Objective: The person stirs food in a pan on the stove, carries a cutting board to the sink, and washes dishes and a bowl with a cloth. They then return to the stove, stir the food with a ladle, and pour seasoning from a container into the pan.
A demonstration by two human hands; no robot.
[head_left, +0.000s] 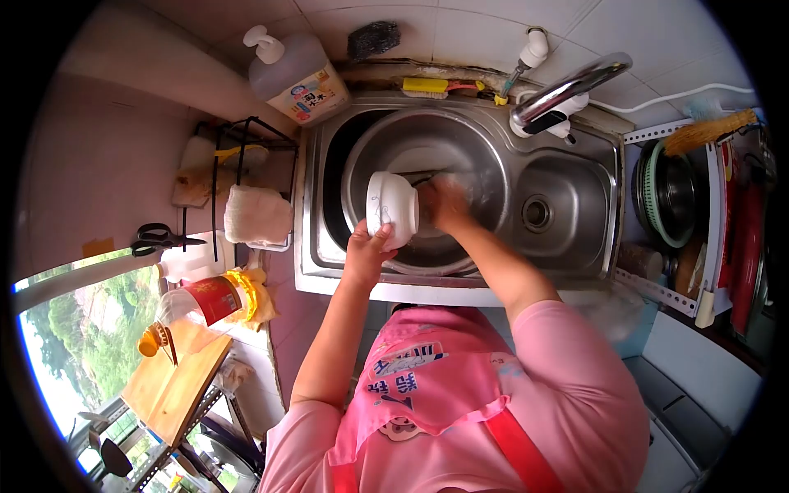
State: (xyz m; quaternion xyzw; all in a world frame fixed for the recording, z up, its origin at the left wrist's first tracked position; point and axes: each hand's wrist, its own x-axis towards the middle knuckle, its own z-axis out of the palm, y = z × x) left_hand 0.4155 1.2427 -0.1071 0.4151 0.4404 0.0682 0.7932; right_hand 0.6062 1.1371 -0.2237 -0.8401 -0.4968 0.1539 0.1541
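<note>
A white bowl (391, 209) with a thin line pattern is tipped on its side over a large round metal basin (485, 156), which sits in the left part of the steel sink. My left hand (369, 249) grips the bowl's lower edge, thumb on its outer wall. My right hand (445, 202) is just right of the bowl's base, over the basin, and is smeared by motion. Its fingers cannot be made out. Something thin and dark shows between the bowl and that hand. Some water lies in the basin.
A chrome faucet (575, 86) rises behind the smaller right basin (567, 205). Behind the sink are a yellow brush (425, 85) and a pump bottle (298, 80). A wire rack with a cloth (257, 214) stands left; shelved pans (672, 193) stand right.
</note>
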